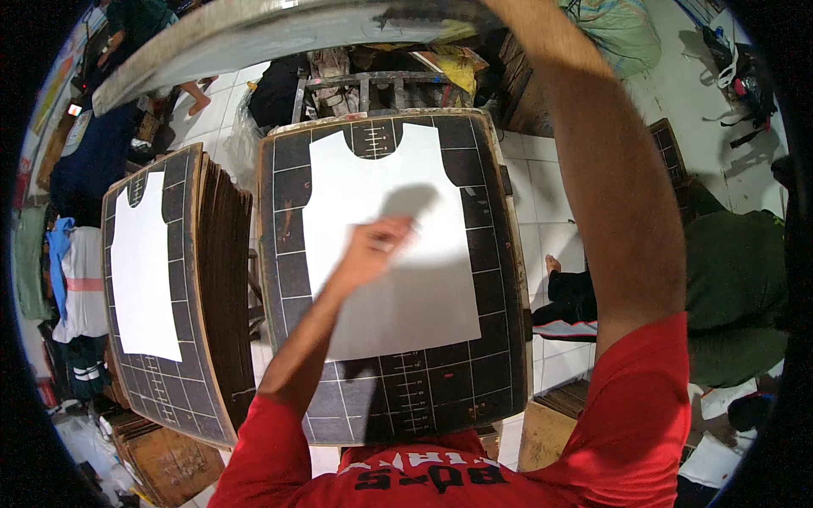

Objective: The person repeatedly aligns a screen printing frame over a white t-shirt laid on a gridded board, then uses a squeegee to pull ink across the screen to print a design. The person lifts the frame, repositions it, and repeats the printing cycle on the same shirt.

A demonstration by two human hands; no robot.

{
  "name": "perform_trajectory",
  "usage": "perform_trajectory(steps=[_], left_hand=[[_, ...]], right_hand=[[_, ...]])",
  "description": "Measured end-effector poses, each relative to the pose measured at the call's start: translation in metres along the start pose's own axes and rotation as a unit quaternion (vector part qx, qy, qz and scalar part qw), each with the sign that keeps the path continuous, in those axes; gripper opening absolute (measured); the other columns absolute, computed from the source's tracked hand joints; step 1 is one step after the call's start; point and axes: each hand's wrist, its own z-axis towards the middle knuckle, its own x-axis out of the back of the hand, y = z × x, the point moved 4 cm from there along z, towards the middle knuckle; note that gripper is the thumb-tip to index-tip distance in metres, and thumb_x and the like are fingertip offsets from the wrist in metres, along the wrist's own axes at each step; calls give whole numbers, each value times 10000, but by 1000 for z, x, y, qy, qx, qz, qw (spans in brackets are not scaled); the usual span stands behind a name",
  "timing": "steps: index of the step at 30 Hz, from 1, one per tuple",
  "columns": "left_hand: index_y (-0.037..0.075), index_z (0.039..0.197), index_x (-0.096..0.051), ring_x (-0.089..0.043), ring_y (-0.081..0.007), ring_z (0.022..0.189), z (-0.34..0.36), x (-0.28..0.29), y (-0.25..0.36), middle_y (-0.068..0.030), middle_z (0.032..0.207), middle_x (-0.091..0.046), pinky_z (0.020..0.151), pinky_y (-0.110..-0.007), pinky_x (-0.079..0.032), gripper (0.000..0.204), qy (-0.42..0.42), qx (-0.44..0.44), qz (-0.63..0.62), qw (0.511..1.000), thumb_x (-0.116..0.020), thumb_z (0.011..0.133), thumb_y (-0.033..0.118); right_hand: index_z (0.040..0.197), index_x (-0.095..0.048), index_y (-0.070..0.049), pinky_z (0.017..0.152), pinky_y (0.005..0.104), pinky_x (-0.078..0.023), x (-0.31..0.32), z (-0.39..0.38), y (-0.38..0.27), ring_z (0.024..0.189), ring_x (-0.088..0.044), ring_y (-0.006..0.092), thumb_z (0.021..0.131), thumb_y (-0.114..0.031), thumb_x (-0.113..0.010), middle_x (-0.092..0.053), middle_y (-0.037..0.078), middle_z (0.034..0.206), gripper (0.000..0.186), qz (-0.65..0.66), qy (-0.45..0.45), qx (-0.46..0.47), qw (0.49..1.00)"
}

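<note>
My left hand [378,247] is low over a white cut fabric piece [394,300] with a scooped neck, laid flat on a black gridded board [284,279]; its fingers are smeared by motion, so what they hold, if anything, is unclear. My right arm [618,212] stretches up past the upper edge, where the hand is out of sight, beside a long grey frame or panel [313,25] that hangs tilted across the top. A second white piece [144,267] lies on another gridded board [190,381] to the left, on a thick stack of boards [230,313].
A person with a bare foot [199,103] is at the upper left, another in dark green [732,288] at the right. Around them are a metal rack [373,78], a green sack [627,38], piled cloth [80,292] and brown boards [148,453] on white floor tiles [542,199].
</note>
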Motion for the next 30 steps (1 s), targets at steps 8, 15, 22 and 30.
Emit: perform_trajectory(steps=[8,15,22,30], left_hand=[[10,1376,-504,-572,-337,1190,-98,270,44,-195,1319,-556,1133,-527,-434,580,535,17,-370,760,-459,1079,506],[87,1304,-647,-635,-243,1078,-172,242,-131,-88,1141,-697,936,-419,-471,449,525,335,-375,687,-745,960,359],[47,1289,-636,-608,-208,1156,-189,231,-185,-68,1239,-691,985,-450,-419,469,501,389,-221,741,-809,918,276],[27,1438,-473,-536,-306,1314,-190,222,-157,-155,1416,-589,1083,-555,-368,658,486,418,-183,746,-785,939,320]], right_hand=[[811,-611,-104,525,408,-444,-95,-198,-7,630,-558,235,743,-464,-886,-550,42,687,458,-20,189,156,969],[1024,-647,-92,823,438,-425,-207,-319,10,923,-575,279,799,-434,-831,-591,69,943,448,34,10,133,990],[1021,-639,-104,886,478,-424,-243,-287,28,982,-627,303,839,-100,-774,-650,83,960,228,13,-150,72,986],[1027,-635,-89,893,517,-414,-241,-285,36,1017,-638,324,811,-69,-788,-674,94,991,266,28,-188,65,980]])
